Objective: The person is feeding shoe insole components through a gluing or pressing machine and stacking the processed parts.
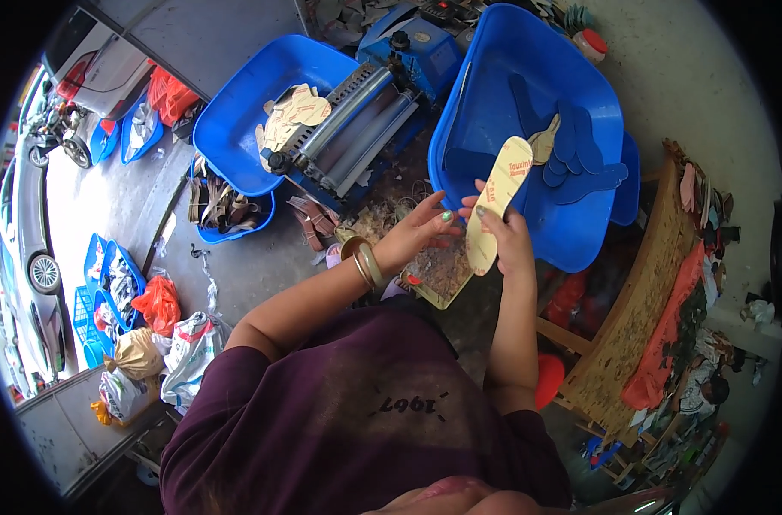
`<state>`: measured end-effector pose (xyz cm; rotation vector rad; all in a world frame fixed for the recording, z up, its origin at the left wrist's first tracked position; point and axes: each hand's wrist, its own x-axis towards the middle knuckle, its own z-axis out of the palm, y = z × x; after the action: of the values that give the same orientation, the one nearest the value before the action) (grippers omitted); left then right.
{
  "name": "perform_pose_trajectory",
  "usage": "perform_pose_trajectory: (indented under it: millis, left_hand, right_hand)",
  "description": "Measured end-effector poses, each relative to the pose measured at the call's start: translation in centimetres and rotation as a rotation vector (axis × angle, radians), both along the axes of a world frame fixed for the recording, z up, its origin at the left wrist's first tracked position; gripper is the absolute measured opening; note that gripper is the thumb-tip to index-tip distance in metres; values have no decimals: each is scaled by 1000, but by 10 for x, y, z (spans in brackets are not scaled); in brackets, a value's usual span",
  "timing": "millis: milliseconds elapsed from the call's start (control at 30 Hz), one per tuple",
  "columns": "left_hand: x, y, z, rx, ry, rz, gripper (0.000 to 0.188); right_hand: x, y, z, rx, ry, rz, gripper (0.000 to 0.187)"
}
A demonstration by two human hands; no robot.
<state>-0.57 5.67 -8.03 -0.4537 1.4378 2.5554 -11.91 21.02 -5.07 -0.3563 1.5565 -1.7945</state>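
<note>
A pale yellow shoe insole (503,189) with red print is pinched in my right hand (513,240), thumb on its printed face, held at a tilt. Just left of it, my left hand (421,230) is empty with its fingers apart, wearing bangles at the wrist. Beyond my right hand stands a large blue tub (494,86) with several dark blue insoles (575,146) in it and a few pale ones among them. A roller machine (348,124) with metal rollers sits ahead and to the left. More pale insoles (297,116) lie piled behind the rollers.
Behind the rollers is another blue tub (224,129), with a smaller tub of dark strips (224,206) below it. A worn wooden bench (623,335) flanks my right side. Bags (189,352) and baskets stand at left, and a littered tray (447,270) lies below my hands.
</note>
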Motion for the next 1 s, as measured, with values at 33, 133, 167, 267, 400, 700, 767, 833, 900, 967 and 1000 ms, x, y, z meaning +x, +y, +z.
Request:
perform_pose_trajectory:
  millis: [33,133,167,267,400,700,767,833,900,967,1000]
  left_hand:
    - [4,-1,-5,159,138,5,74]
    - [18,-9,-2,193,208,-74,57]
    - [22,-13,1,172,130,-94,50]
    - [32,-35,-25,357,43,314,37]
    - [32,-60,-56,435,32,505,43]
    - [63,-67,-91,157,-222,181,54]
    - [74,-71,-89,95,-334,222,47]
    - [84,-74,-88,120,-343,240,41]
    - [93,-80,-89,128,-346,269,38]
    - [98,-82,-86,129,-362,297,36]
    - [101,-83,-85,129,-342,305,35]
  right_hand:
    - [14,-2,2,-64,-146,148,46]
    - [36,3,-37,117,-50,455,46]
    - [46,-6,-46,27,-135,413,47]
    - [68,-18,-70,-129,-364,293,46]
    - [90,-25,-119,-223,-655,-81,35]
    - [21,-107,-176,-185,-467,-499,18]
    - [19,-120,-146,-139,-454,-223,24]
    - [38,-113,-118,121,-384,39,33]
    - [60,-95,-73,189,151,273,33]
    - [39,-71,-33,281,732,164,34]
    - [17,-64,-15,376,728,33,38]
